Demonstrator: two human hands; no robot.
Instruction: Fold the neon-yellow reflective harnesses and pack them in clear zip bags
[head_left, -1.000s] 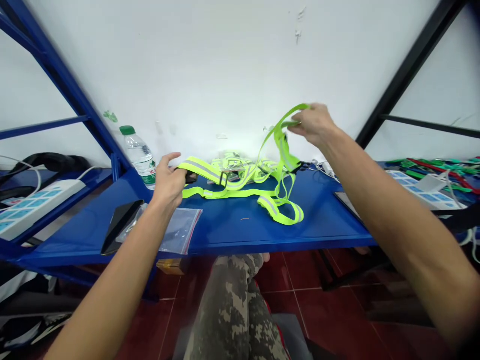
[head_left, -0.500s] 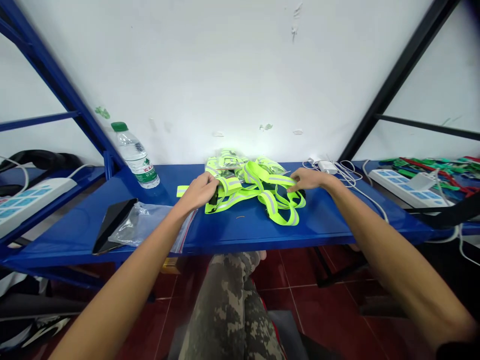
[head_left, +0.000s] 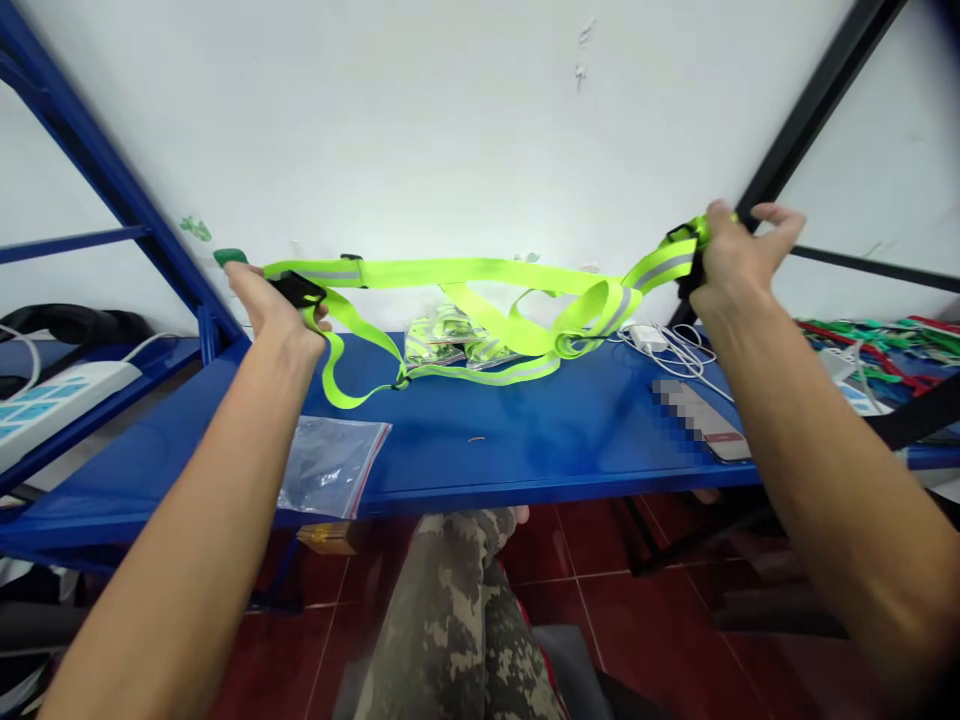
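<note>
A neon-yellow reflective strap harness (head_left: 465,271) with grey stripes is stretched in the air above the blue table (head_left: 480,460). My left hand (head_left: 277,312) is closed on its left end, beside a black buckle (head_left: 298,290). At the other end my right hand (head_left: 739,255) grips the strap near a black slider, with thumb and a finger partly raised. Loose loops of the strap hang between the hands, one twisted toward the right. Behind them, bagged neon-yellow straps (head_left: 450,335) lie against the wall.
A clear zip bag (head_left: 334,465) lies at the table's front left. A phone (head_left: 705,420) rests by my right forearm, near a white charger (head_left: 646,338) and cables. Behind my left hand shows a green bottle cap (head_left: 229,257). Power strips stand on both sides.
Both hands have lifted the harness off the table and moved far apart, pulling it out lengthwise. The phone and the bagged straps behind now show more fully.
</note>
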